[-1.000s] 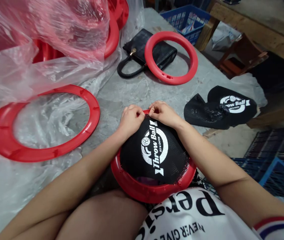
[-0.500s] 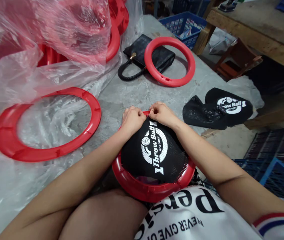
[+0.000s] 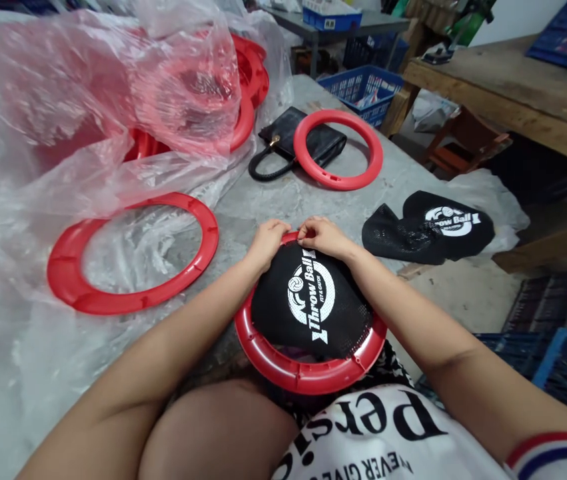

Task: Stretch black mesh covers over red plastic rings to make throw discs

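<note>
A red plastic ring point(image 3: 308, 379) rests against my lap, its far side on the table edge. Black mesh fabric point(image 3: 273, 293) printed "Throw Ball" lies across it, with a gap between fabric and ring at the near side. At the ring's far rim, my left hand point(image 3: 269, 244) grips the rim with closed fingers, beside the fabric's edge. Close to its right, my right hand point(image 3: 324, 236) pinches the fabric's edge against the rim. The fingertips of both hands are partly hidden.
Left lies another red ring point(image 3: 66, 283) on clear plastic sheeting point(image 3: 8, 347). Bagged red rings point(image 3: 248, 127) are piled behind. A third ring point(image 3: 370, 163) leans on a black handbag point(image 3: 278, 127). More mesh pieces point(image 3: 393, 233) lie right. Blue crates point(image 3: 388, 87) stand beyond the grey table point(image 3: 243, 207).
The view has tilted up a little, showing more of the background. My left hand has shifted slightly away from the right along the far rim. The fabric stays on the ring.
</note>
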{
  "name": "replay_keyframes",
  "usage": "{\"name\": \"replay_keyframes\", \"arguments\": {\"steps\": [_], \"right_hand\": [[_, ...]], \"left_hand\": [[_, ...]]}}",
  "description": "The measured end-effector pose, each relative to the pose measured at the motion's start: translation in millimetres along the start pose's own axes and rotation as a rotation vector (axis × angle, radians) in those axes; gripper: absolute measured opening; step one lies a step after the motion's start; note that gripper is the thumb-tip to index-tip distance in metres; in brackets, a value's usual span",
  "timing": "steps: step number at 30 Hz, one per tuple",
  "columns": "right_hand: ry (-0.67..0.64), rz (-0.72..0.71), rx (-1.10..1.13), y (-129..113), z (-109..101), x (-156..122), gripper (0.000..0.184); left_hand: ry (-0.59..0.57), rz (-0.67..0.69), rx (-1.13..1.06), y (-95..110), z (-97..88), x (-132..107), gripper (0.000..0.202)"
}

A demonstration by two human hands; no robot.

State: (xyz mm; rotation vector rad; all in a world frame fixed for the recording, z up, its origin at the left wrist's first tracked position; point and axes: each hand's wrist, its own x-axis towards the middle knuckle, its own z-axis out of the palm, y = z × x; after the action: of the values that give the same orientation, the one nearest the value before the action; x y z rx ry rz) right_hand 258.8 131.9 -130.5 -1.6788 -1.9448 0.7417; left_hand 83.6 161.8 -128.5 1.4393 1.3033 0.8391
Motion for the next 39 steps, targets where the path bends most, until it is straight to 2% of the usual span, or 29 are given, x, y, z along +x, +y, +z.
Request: {"name": "replay_keyframes", "arguments": {"steps": [3, 6, 9, 12, 16, 19, 22, 25, 27, 29, 32, 36, 39], "right_hand": [[0.007, -0.007, 0.019, 3, 2, 2, 0.003], [-0.002, -0.021, 0.017, 3, 1, 3, 0.007], [-0.012, -0.002, -0.097, -2, -4, -2, 0.011], [0.007, 0.112, -0.279, -6, -13, -19, 0.009], [0.021, 0.241, -0.437, -10, -29, -50, 0.013], [0.057, 0.203, -0.445, -15, -42, -63, 0.009], [0.112, 0.091, -0.365, -23, -49, -54, 0.013], [0.181, 0.035, -0.216, -24, -42, -28, 0.011], [0.218, 0.048, -0.073, -19, -31, -11, 0.007], [0.246, 0.119, 0.087, -10, -17, 1, 0.006], [0.311, 0.207, 0.255, 3, 0, 6, 0.009], [0.343, 0.186, 0.296, 8, 6, 4, 0.007], [0.323, 0.188, 0.298, 6, 4, 4, 0.009]], "left_hand": [[0.113, -0.014, -0.132, 7, -9.6, -5, 0.011], [0.174, 0.058, -0.009, 10, -24.3, -18, 0.014], [0.096, 0.195, 0.378, 9, -36.4, -35, 0.013], [0.026, 0.321, 0.748, 8, -41.3, -52, 0.016], [-0.043, 0.438, 0.915, 9, -38.4, -69, 0.019], [-0.111, 0.505, 1.0, 12, -30.3, -77, 0.018], [-0.152, 0.541, 1.097, 13, -18.2, -82, 0.019], [-0.178, 0.565, 1.123, 11, -6.4, -80, 0.022], [-0.175, 0.574, 1.104, 8, -1.6, -75, 0.024], [-0.176, 0.527, 1.055, 7, 0.2, -70, 0.017], [-0.168, 0.454, 0.975, 9, -0.7, -65, 0.006], [-0.149, 0.56, 1.018, 18, -1.1, -68, 0.01], [-0.215, 0.523, 1.084, 24, 1.8, -69, 0.016]]}}
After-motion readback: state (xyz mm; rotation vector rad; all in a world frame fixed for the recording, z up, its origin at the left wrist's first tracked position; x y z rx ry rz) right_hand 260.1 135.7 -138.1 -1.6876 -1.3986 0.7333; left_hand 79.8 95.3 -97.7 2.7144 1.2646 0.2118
